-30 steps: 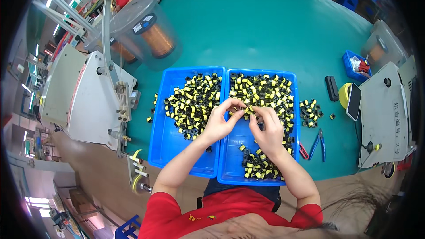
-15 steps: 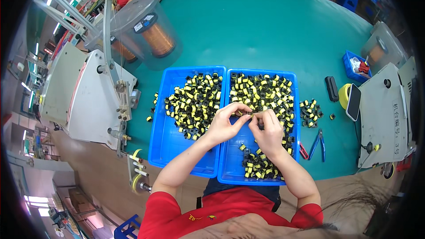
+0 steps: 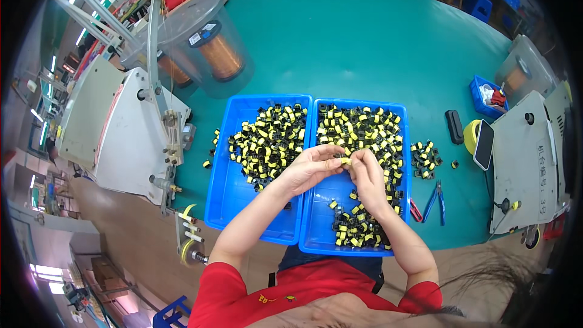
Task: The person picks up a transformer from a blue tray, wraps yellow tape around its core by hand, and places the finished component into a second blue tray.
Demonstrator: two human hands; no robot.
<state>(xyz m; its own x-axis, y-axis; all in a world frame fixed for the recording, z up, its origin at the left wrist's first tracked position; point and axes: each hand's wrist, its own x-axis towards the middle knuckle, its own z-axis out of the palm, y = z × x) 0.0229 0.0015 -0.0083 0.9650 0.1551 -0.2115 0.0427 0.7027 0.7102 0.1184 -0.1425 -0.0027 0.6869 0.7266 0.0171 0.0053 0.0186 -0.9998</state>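
Two blue trays sit side by side on the green table. The left tray holds a heap of small black-and-yellow wound parts. The right tray holds several more of them, spread at its far end and near corner. Over the right tray my left hand and my right hand meet fingertip to fingertip, pinching one small yellow-and-black part between them.
A white winding machine stands at the left, with clear covers over copper wire spools behind it. Loose parts, blue-handled cutters, a black block and another machine lie at the right.
Both hands have stayed over the right tray, drawing slightly closer together and shifting their fingers around the small part.
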